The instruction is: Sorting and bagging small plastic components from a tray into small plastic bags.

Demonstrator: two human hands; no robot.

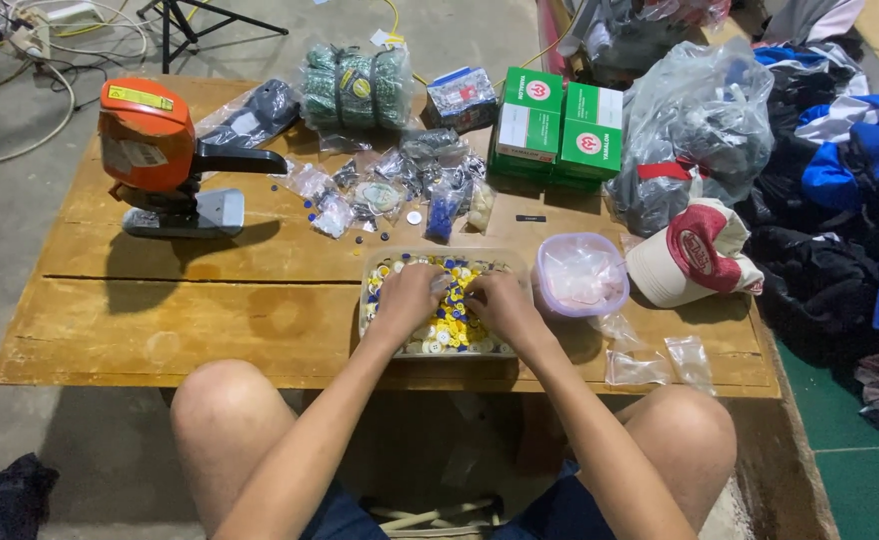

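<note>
Yellow buttons fill the tray where left hand and right hand rest, fingers curled, pinching.

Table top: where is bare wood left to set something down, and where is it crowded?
Bare wood lies on the table left of the button tray, in front of the orange machine. A smaller patch sits between the machine and the small bags. Both hands, left hand and right hand, fill the tray; the right side is crowded.

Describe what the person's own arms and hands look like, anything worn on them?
Both arms are bare to the frame's edge, with no sleeves showing. The left hand and right hand wear no gloves; no watch, bracelet or ring is visible. Dark blue shorts show below.
</note>
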